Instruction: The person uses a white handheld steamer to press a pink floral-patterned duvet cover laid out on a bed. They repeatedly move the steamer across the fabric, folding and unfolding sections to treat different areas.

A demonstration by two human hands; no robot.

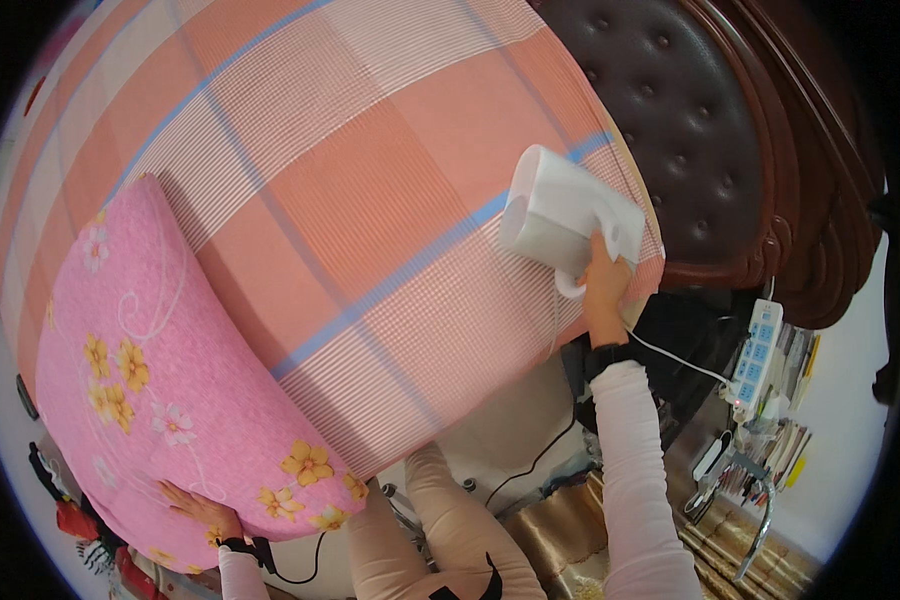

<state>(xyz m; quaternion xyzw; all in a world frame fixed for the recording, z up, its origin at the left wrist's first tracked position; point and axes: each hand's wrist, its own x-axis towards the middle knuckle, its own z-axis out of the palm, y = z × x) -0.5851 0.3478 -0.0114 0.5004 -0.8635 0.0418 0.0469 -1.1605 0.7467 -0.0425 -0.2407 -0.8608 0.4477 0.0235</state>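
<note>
My left hand (204, 511) rests flat on a pink floral quilt (157, 322), fingers spread and pressing on its surface. The quilt lies bunched or folded at the left side of a bed covered with an orange, white and blue plaid sheet (360, 202). Far to the right, my right hand (607, 281) grips a white corded handheld appliance (555, 210) near its handle. Its wide oval end faces left, and its body sits on or just above the sheet near the headboard; I cannot tell which. The exact kind of appliance is unclear.
A brown tufted leather headboard (682, 142) borders the sheet at the right. A white cord (679, 352) runs to a power strip (757, 360). Stacked books (784, 457) stand by the wall. Gold curtain fabric (562, 532) and a black cable (547, 446) lie below.
</note>
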